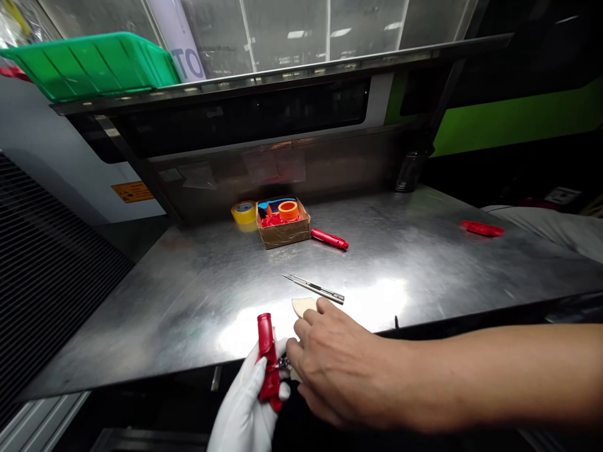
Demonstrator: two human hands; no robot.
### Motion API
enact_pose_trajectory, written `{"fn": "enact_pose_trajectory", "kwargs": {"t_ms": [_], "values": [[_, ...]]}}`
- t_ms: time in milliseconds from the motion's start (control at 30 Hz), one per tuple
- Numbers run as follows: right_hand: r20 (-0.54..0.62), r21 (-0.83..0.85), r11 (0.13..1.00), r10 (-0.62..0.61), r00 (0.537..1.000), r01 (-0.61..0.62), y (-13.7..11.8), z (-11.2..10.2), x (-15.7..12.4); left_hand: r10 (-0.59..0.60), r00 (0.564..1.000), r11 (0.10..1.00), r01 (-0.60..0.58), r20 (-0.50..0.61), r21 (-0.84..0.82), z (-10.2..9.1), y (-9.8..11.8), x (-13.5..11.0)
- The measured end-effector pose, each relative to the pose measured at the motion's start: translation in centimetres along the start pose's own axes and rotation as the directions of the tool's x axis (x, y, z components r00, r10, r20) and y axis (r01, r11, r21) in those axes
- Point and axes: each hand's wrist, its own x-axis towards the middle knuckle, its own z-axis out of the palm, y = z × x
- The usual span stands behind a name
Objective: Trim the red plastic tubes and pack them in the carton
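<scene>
My left hand (249,395), in a white glove, is closed around a red plastic tube-like part (266,333), which stands roughly upright with its round end up. My bare right hand (330,358) is curled close against the right side of that part. A small dark metallic bit shows between the two hands, but the right fingers hide what they grip. A cream-coloured flat piece (302,306) pokes out beyond the right knuckles; whether the hand touches it I cannot tell. Just past it on the metal table (198,289) lies a slim silver craft knife (318,289).
A cardboard box (285,236) holds red pieces and an orange ring (288,210). Beside it are a yellow tape roll (244,213) and a red tubular part (330,239). Another red piece (482,228) lies far right, a dark bottle (409,171) behind. A green bin (98,66) sits on the shelf.
</scene>
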Motion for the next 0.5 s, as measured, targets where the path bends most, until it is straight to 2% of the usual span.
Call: {"fn": "enact_pose_trajectory", "kwargs": {"t_ms": [133,300,400,500], "values": [[-0.035,-0.013,1.000,0.012,0.999,-0.013,-0.16,-0.05,-0.26,-0.011,0.999,0.999,0.009,-0.044,-0.032,0.11,-0.19,-0.12],[0.038,0.006,0.999,0.054,0.998,-0.054,0.07,-0.18,-0.26,-0.005,0.996,1.000,0.005,-0.094,-0.006,0.18,-0.27,-0.19],[0.036,0.057,0.994,0.095,0.995,-0.097,0.19,-0.48,-0.61,0.012,0.992,1.000,-0.014,-0.129,-0.015,0.40,-0.12,-0.32],[0.025,0.096,0.994,0.055,0.998,-0.057,0.09,-0.62,-0.96,0.006,0.991,1.000,-0.009,-0.134,-0.026,0.49,0.02,-0.46]]}}
